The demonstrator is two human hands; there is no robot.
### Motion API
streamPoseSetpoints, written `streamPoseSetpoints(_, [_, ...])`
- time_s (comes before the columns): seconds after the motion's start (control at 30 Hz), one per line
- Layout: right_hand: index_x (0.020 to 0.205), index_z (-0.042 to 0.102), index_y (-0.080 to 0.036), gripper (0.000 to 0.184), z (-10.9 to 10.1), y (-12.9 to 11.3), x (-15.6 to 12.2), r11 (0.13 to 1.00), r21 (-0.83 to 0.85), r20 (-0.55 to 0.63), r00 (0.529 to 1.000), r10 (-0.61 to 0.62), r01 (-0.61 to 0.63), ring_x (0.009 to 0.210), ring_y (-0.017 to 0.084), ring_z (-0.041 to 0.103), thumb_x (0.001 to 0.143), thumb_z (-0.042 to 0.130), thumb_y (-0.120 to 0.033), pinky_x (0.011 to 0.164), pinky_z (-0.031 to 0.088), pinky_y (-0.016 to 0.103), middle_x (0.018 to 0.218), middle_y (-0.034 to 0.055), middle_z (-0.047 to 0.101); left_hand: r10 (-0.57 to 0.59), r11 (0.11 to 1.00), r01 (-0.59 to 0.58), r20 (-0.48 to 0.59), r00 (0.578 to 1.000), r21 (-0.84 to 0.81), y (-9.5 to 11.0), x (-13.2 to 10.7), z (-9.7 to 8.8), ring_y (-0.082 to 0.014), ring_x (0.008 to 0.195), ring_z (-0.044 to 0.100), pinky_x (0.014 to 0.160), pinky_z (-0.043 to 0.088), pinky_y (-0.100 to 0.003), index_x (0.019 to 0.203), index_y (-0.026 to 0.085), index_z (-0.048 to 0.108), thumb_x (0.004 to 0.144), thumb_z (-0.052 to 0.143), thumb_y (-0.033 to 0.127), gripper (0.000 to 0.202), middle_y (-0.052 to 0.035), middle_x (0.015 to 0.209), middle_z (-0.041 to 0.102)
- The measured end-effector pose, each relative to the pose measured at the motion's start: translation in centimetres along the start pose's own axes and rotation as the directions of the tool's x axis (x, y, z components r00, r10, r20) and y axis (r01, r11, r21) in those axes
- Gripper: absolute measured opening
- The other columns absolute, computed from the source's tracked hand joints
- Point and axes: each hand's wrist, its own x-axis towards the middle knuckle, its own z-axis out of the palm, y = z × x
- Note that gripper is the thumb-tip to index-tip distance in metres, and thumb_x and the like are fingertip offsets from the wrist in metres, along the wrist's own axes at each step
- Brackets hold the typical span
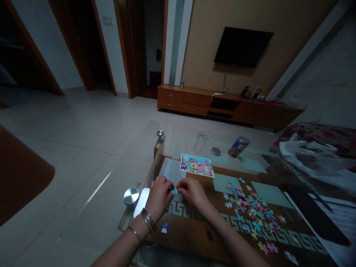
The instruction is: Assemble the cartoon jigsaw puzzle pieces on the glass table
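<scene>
My left hand (160,194), with several bracelets at its wrist, pinches a small light-blue puzzle piece (174,191) above the glass table. Close beside it, my right hand (192,191) is closed with thumb and fingertips together at the piece; what it grips is too small to make out. Just beyond both hands lies a colourful cartoon picture card (198,165). A small blue and white puzzle piece (164,227) rests nearer me, by my left wrist. To the right spreads a loose heap of multicoloured puzzle pieces (250,207).
Farther back on the glass table (91,207) stand a clear jar (200,142) and a printed can (238,147), with a round metal lid (216,151) between them. A long black object (317,215) lies over papers at the right, near a white plastic bag (306,155).
</scene>
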Motion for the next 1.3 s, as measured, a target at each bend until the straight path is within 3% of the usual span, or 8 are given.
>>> streamPoseSetpoints(0.27, [0.080, 0.073, -0.018, 0.013, 0.0, -0.5, 0.1, 0.997, -0.071, -0.026, 0.999, 0.031, -0.033, 0.079, 0.020, 0.064, 0.075, 0.063, -0.011, 0.068, 0.040, 0.026, 0.082, 0.0056, 0.073, 0.007, 1.000, -0.007, 0.047, 0.999, 0.000, -0.8, 0.4, 0.1, -0.0229, 0.098, 0.052, 0.085, 0.039, -0.036, 0.088, 0.022, 0.067, 0.075, 0.068, 0.014, 0.015, -0.0022, 0.093, 0.060])
streamPoseSetpoints(0.47, [0.086, 0.073, -0.017, 0.019, -0.2, 0.4, 0.2, 0.999, 0.038, 0.014, 1.000, 0.002, -0.002, 0.077, 0.017, 0.064, 0.076, 0.061, -0.006, 0.071, 0.042, 0.024, 0.082, 0.0049, 0.073, 0.006, 1.000, -0.006, 0.052, 0.999, -0.011, -0.9, 0.7, 0.0, -0.0234, 0.099, 0.052, 0.085, 0.039, -0.036, 0.088, 0.022, 0.067, 0.075, 0.068, 0.013, 0.016, -0.0024, 0.094, 0.059])
streamPoseSetpoints(0.73, [0.089, 0.070, -0.019, 0.015, -0.2, -0.5, -0.8, 0.992, -0.119, -0.005, 0.999, -0.038, 0.037, 0.085, 0.019, 0.060, 0.077, 0.065, -0.011, 0.074, 0.040, 0.026, 0.091, 0.0055, 0.066, 0.006, 1.000, -0.006, 0.051, 0.999, -0.010, -0.7, 0.6, -0.2, -0.0226, 0.098, 0.052, 0.086, 0.038, -0.036, 0.088, 0.023, 0.067, 0.076, 0.066, 0.015, 0.015, -0.0016, 0.093, 0.059])
streamPoseSetpoints(0.9, [0.086, 0.068, -0.018, 0.012, -0.4, -1.2, -1.1, 0.987, -0.161, 0.011, 1.000, 0.012, -0.010, 0.087, 0.019, 0.060, 0.076, 0.066, -0.011, 0.073, 0.038, 0.026, 0.093, 0.0059, 0.065, 0.003, 1.000, -0.003, 0.055, 0.998, -0.001, -0.5, 0.5, -0.3, -0.0230, 0.098, 0.052, 0.085, 0.038, -0.035, 0.088, 0.022, 0.067, 0.075, 0.068, 0.013, 0.016, -0.0025, 0.092, 0.059])
streamPoseSetpoints(1.07, [0.094, 0.068, -0.020, 0.024, -0.6, -1.3, -1.3, 0.990, -0.136, 0.024, 1.000, -0.018, 0.021, 0.084, 0.019, 0.061, 0.075, 0.062, -0.007, 0.073, 0.039, 0.026, 0.089, 0.0042, 0.069, -0.001, 1.000, 0.001, 0.058, 0.998, 0.004, -0.4, 0.5, -0.4, -0.0232, 0.099, 0.052, 0.086, 0.037, -0.035, 0.089, 0.022, 0.067, 0.074, 0.068, 0.012, 0.018, -0.0029, 0.093, 0.060])
streamPoseSetpoints(1.2, [0.089, 0.072, -0.019, 0.019, -1.5, -0.6, -2.0, 0.995, -0.080, -0.005, 0.998, -0.055, 0.054, 0.086, 0.019, 0.062, 0.079, 0.058, -0.010, 0.076, 0.041, 0.027, 0.090, 0.0056, 0.070, 0.006, 1.000, -0.006, 0.062, 0.998, 0.008, -0.4, 0.4, -0.4, -0.0225, 0.099, 0.052, 0.086, 0.037, -0.034, 0.089, 0.022, 0.068, 0.074, 0.067, 0.013, 0.017, -0.0025, 0.094, 0.060])
streamPoseSetpoints(1.3, [0.084, 0.071, -0.018, 0.015, -2.6, 1.0, -3.2, 0.998, -0.029, -0.090, 0.994, -0.054, 0.051, 0.082, 0.019, 0.062, 0.081, 0.057, -0.015, 0.074, 0.043, 0.027, 0.086, 0.0055, 0.070, 0.012, 1.000, -0.013, 0.061, 0.998, 0.010, -0.4, 0.4, -0.5, -0.0217, 0.099, 0.053, 0.085, 0.037, -0.034, 0.089, 0.023, 0.068, 0.075, 0.067, 0.013, 0.017, -0.0018, 0.094, 0.061])
